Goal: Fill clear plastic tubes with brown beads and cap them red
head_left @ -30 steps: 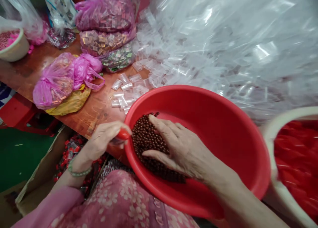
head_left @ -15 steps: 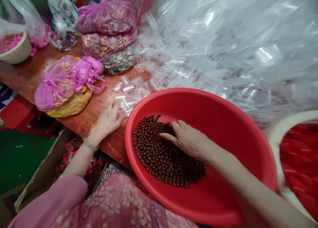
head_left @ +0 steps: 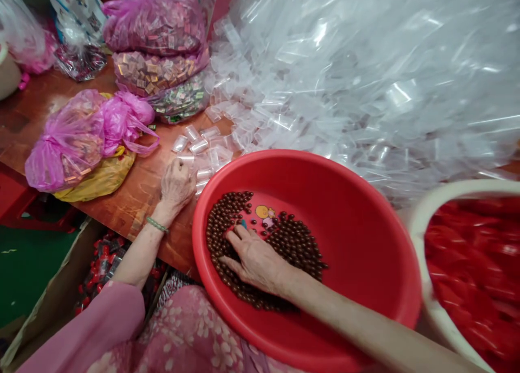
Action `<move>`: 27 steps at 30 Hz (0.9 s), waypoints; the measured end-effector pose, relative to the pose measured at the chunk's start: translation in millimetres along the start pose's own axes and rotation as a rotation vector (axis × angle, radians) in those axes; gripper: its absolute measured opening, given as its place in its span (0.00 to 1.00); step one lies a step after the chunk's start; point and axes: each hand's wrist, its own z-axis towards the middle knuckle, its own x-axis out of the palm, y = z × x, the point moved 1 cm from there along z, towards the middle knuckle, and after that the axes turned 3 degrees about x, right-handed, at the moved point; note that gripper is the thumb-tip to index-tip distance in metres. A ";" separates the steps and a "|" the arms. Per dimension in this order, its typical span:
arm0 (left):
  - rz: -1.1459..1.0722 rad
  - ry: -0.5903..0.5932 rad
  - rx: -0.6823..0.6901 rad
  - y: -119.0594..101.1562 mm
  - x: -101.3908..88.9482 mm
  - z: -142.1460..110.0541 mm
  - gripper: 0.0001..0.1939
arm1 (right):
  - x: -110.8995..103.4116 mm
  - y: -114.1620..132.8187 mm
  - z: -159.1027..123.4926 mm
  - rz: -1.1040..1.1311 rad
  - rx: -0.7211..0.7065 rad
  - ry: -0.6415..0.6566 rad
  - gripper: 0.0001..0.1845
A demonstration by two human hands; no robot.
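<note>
A wide red basin [head_left: 365,227] holds a spread of small shiny brown balls [head_left: 298,246]. My right hand [head_left: 258,259] is down in the basin, fingertips among the balls and thumb held apart; no ball shows in its grasp. Left of the rim, my left hand [head_left: 177,184] rests at the table edge of the small clear plastic containers [head_left: 199,145]. Its fingers are curled in, and whatever they may hold is hidden. A printed cartoon picture [head_left: 265,213] shows on the basin floor where the balls have parted.
A huge heap of clear plastic containers [head_left: 345,91] covers the back right. Pink bags [head_left: 158,26] of small wrapped pieces are stacked at the back left, with a knotted pink bag [head_left: 67,140] nearer. A cream tub [head_left: 422,243] of red pieces stands right; a carton [head_left: 52,292] sits below.
My right hand has swept left and toward me through the balls, parting them and baring the printed floor. My left hand's fingers have curled in. The whole view has shifted a little.
</note>
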 end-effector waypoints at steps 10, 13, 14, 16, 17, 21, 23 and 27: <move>-0.567 -0.271 0.002 1.8 -41.6 2.4 0.14 | -19.7 -17.7 4.9 0.800 0.037 0.397 0.19; -0.735 -0.221 0.012 -15.5 -66.9 -4.8 0.17 | -39.1 -14.3 3.4 1.255 0.045 0.304 0.26; -0.808 -0.179 0.012 -23.1 -73.9 -8.0 0.15 | -46.0 -11.8 2.4 1.345 0.042 0.236 0.27; -0.958 -0.005 0.033 -40.5 -84.2 -15.4 0.14 | -59.8 -6.0 -0.2 1.446 0.037 0.062 0.27; -1.003 0.110 0.057 -49.7 -87.5 -19.6 0.18 | -66.6 -3.0 -1.5 1.515 0.038 -0.035 0.26; -0.968 0.512 0.181 -82.1 -90.0 -37.3 0.15 | -88.9 6.7 -4.3 1.713 0.003 -0.378 0.26; -0.985 0.617 0.184 -93.1 -86.7 -44.7 0.12 | -95.4 9.9 -4.3 1.729 -0.017 -0.485 0.27; -1.065 0.730 0.153 -106.5 -78.5 -52.5 0.10 | -98.9 13.7 -5.9 1.744 0.013 -0.582 0.28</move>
